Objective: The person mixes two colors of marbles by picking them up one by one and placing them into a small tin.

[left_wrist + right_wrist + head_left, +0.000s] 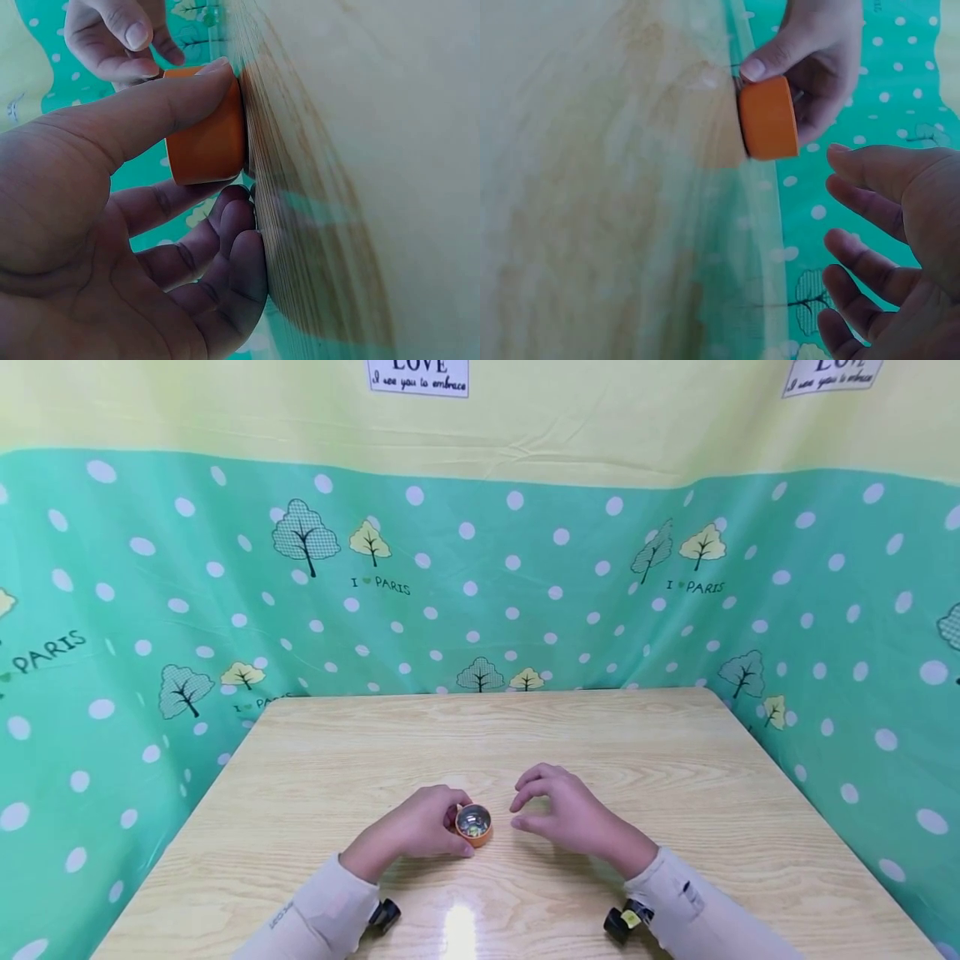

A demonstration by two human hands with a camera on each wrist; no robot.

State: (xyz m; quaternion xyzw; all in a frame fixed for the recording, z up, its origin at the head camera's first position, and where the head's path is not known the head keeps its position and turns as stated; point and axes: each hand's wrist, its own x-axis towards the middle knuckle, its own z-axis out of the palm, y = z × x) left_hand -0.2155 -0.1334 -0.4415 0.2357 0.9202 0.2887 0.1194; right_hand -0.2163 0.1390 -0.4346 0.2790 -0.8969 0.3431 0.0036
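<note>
A small round orange cup (474, 825) with a shiny, silvery inside stands upright on the wooden table (360, 752). My left hand (431, 822) holds it from the left, thumb on the near side and index finger on the far side. In the left wrist view that thumb presses along the orange wall (206, 142), while the other fingers curl low by the tabletop. To the right of the cup, and apart from it, my right hand (566, 814) hovers with loosely bent fingers and nothing between them. The right wrist view shows the orange cup (769, 120) beyond its fingers.
A green dotted curtain (510, 568) with trees and lettering hangs behind the table and along both sides. Dark wrist devices (618, 925) sit under both pale sleeves. A bright light reflection lies on the tabletop near the front.
</note>
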